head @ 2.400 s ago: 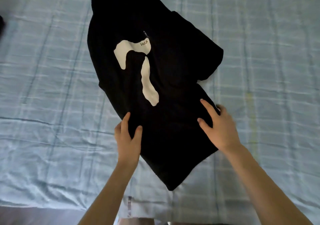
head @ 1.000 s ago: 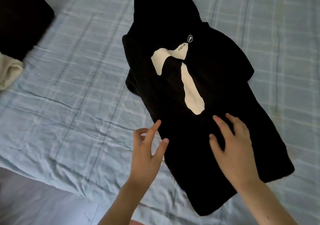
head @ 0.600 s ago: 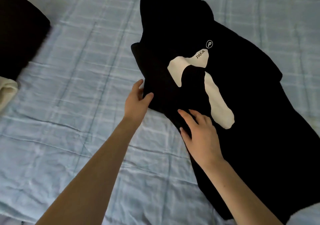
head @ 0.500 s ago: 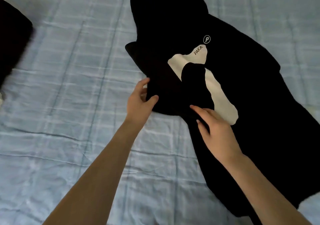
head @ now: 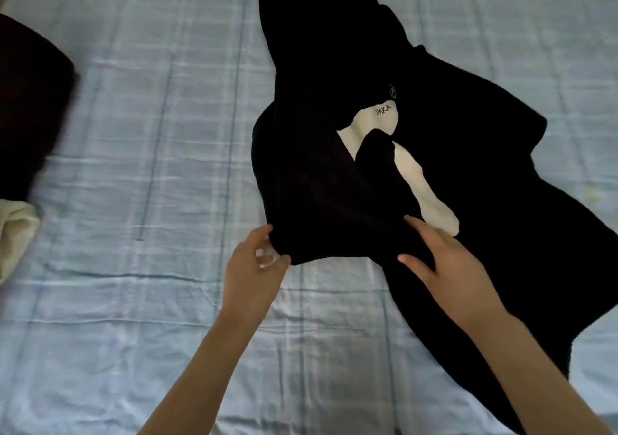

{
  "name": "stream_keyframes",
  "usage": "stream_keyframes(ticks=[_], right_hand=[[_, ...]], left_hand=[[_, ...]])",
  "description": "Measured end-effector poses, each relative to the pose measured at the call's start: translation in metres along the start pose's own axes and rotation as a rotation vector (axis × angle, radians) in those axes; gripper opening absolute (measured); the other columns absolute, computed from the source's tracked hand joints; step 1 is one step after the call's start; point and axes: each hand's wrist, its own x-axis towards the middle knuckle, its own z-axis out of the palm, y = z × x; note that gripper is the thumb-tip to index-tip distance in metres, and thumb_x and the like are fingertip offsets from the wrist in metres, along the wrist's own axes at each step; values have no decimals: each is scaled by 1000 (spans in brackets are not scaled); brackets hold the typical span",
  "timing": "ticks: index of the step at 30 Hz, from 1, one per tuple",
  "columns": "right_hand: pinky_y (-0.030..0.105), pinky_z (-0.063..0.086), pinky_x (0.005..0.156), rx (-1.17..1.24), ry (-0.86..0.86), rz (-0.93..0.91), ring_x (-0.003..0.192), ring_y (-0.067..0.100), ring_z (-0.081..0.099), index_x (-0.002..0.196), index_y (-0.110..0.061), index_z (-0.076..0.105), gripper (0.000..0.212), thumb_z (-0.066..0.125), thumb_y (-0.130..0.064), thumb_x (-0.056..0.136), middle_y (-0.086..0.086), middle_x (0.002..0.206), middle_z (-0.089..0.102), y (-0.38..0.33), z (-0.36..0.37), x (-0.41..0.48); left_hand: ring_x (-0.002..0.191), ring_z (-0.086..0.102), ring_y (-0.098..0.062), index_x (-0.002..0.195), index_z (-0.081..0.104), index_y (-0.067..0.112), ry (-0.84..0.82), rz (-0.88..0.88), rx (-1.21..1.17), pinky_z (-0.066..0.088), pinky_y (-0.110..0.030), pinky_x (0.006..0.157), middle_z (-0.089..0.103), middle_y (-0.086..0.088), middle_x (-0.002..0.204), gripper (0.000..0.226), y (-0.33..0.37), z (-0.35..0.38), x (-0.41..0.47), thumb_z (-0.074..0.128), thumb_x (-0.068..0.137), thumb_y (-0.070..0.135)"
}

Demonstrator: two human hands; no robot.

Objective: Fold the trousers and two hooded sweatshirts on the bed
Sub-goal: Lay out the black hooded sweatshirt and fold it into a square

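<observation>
"PAKA" on black sweatshirt's point(head: 468, 200) white patch point(head: 381, 120)

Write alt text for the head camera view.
Two bare hands fold a black hooded sweatshirt on a pale blue checked bed sheet: the left hand pinches its folded-over edge, the right hand presses flat.

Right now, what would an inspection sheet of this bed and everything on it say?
Surface: bed with a wrinkled pale blue checked sheet.
Job's things: black hooded sweatshirt with a white print, lying partly folded, hood pointing away.
Clutter: dark folded garment at the left edge, with a cream fabric beside it.
Hands: left hand pinches the sweatshirt's folded left edge; right hand lies flat on the cloth, fingers spread.
Cables: nothing seen.
Surroundings: nothing seen beyond the bed.
</observation>
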Motion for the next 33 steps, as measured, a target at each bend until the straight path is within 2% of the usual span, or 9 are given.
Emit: stream_keyframes(ticks=[4, 7, 12, 15, 19, 23, 26, 29, 33], right_hand=[[31, 55, 81, -33, 154, -74, 110, 15, 57, 153, -34, 30, 63, 59, -30, 98, -3, 133, 53, -13, 25, -10], [27, 54, 77, -21, 204, -106, 99, 17, 63, 149, -28, 44, 50, 55, -20, 100, -2, 124, 61, -7, 32, -17], [8, 36, 76, 35, 414, 43, 90, 11, 58, 137, -19, 60, 37, 51, -12, 102, 4, 108, 67, 6, -2, -12], [29, 44, 91, -10, 323, 73, 110, 25, 59, 139, -17, 56, 48, 52, -1, 95, 10, 121, 63, -3, -4, -9], [45, 39, 112, 60, 306, -94, 134, 23, 44, 144, -20, 51, 55, 61, -10, 91, 5, 144, 48, -48, 14, -15], [57, 27, 118, -219, 247, -296, 144, 30, 34, 151, -31, 39, 64, 58, -44, 91, 4, 154, 40, -79, 51, -4], [57, 33, 114, -284, 148, -260, 135, 34, 47, 148, -34, 44, 60, 63, -43, 92, 2, 153, 45, -75, 68, 19], [49, 51, 97, -181, 208, -320, 107, 26, 65, 135, -25, 61, 41, 52, -39, 97, -1, 137, 62, -83, 53, 22], [39, 42, 110, -10, 244, -284, 130, 17, 51, 143, -22, 53, 49, 39, -43, 101, -2, 142, 56, -74, 10, 21]], left_hand=[[106, 55, -4, 145, 39, 36, 55, 75, -59, 41, -9, 76, 44, 8, 132, 61, 15, -2, 31, 67, 91, 34], [120, 57, -14, 148, 36, 35, -57, 14, -151, 50, -26, 96, 53, 3, 135, 71, 28, -1, 54, 71, 88, 20], [77, 69, -11, 134, 54, 33, 95, 103, -225, 53, -13, 68, 66, 3, 97, 61, 45, -4, 17, 77, 81, 12], [73, 66, -4, 138, 53, 31, 11, 35, -165, 51, -12, 67, 65, 7, 91, 61, 29, 6, -16, 77, 82, 20], [84, 59, 1, 139, 49, 27, -8, -46, 11, 43, -7, 62, 59, 4, 115, 57, 17, -8, 6, 71, 87, 36], [112, 62, -14, 148, 37, 32, -98, -66, -141, 49, -30, 97, 59, 2, 128, 75, 28, -23, 49, 71, 83, 48], [105, 66, -14, 142, 47, 32, -157, -1, -147, 54, -26, 89, 65, -5, 118, 62, 38, -13, 57, 71, 87, 16], [81, 69, -4, 125, 63, 29, 61, 120, -149, 53, -13, 69, 69, 2, 101, 51, 43, -21, 55, 66, 85, -2], [90, 64, -21, 133, 56, 23, 198, 155, 246, 50, -19, 72, 63, -9, 116, 54, 36, -34, 59, 55, 87, -4]])
